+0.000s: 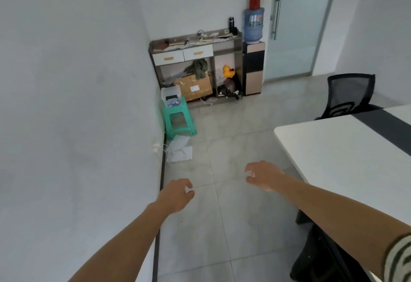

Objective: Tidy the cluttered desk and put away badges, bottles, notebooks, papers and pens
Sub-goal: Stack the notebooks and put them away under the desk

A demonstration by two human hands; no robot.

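A low grey desk (pixel 226 48) with two white drawers stands against the far wall, its top cluttered with papers (pixel 213 37), notebooks and small items. A dark bottle (pixel 231 23) stands at its right end. Both my arms reach forward over the tiled floor, well short of the desk. My left hand (pixel 178 195) has loosely curled fingers and holds nothing. My right hand (pixel 262 175) is spread and relaxed, also holding nothing.
A white table (pixel 333 148) fills the right side, a black mesh chair (pixel 349 95) behind it. A green stool (pixel 180 119) with a clear box stands by the left wall, papers (pixel 180 150) on the floor. A water dispenser (pixel 253 59) and a glass door (pixel 295 26) lie beyond.
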